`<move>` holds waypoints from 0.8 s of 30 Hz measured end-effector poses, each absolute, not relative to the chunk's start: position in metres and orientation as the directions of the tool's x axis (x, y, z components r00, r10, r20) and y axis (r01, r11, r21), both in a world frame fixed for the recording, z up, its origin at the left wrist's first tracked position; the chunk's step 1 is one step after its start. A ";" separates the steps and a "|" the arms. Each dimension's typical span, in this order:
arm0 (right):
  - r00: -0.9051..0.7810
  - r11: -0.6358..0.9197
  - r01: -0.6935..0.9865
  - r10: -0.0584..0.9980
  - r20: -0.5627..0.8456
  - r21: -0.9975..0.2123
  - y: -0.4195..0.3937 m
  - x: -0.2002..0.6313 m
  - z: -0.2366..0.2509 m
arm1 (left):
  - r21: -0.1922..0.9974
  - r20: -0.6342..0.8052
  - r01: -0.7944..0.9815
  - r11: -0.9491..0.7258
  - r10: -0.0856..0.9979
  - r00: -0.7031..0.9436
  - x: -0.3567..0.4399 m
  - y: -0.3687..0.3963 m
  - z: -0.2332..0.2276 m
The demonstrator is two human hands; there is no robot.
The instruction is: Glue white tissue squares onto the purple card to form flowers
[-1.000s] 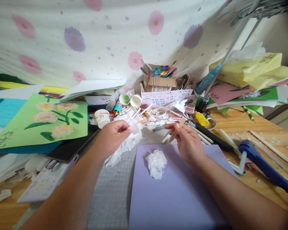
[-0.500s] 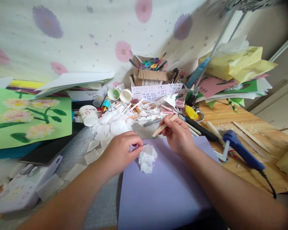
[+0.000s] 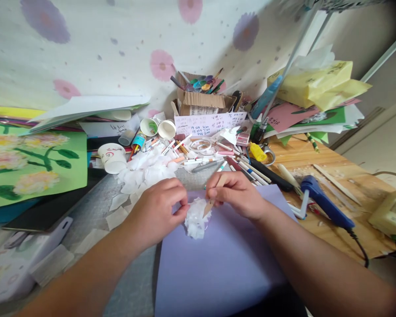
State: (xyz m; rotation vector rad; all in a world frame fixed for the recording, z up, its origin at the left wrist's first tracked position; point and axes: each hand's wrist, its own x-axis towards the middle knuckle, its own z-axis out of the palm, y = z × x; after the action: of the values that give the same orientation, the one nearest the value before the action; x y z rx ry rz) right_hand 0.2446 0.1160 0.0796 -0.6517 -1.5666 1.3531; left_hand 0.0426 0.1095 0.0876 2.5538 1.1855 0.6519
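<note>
A crumpled clump of white tissue paper (image 3: 195,222) lies near the top left of a purple sheet (image 3: 214,268). My right hand (image 3: 236,193) grips a wooden craft stick (image 3: 209,206), its pointed end down on the right part of the clump. My left hand (image 3: 163,209) is closed in a pinch, thumb and forefinger meeting at the clump's left edge. Whether any paper is between those fingertips is hidden. Loose squares of thin white paper (image 3: 117,218) lie to the left on the grey mat (image 3: 132,275).
Pens (image 3: 251,171) and white paper scraps (image 3: 152,169) crowd the back. A paper cup (image 3: 112,158) stands at left, by a green flower picture (image 3: 69,176). To the right are a blue glue gun (image 3: 326,204) and a yellow bag (image 3: 330,83). A cardboard box (image 3: 201,103) holds brushes.
My right hand has moved left and down, turning the stick so its pointed end reaches the tissue clump. My left hand stays by the clump. The whole view has shifted slightly.
</note>
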 end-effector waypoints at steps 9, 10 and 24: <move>-0.660 0.512 0.139 0.686 0.307 -0.847 0.111 0.240 0.080 | 0.409 0.225 0.649 -0.641 0.760 0.609 0.045 0.109 0.083; -0.683 0.531 0.154 0.667 0.298 -0.833 0.111 0.239 0.080 | 0.407 0.214 0.650 -0.642 0.759 0.615 0.045 0.109 0.084; -0.478 0.316 -0.141 0.808 0.344 -0.938 0.116 0.244 0.079 | 0.370 0.065 0.550 -0.749 0.611 0.789 0.046 0.106 0.086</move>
State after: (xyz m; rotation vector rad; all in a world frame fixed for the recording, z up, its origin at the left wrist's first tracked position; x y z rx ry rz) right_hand 0.2442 0.1163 0.0790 -0.6101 -1.6743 1.3130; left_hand 0.0461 0.1060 0.0859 2.6469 0.8874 0.2590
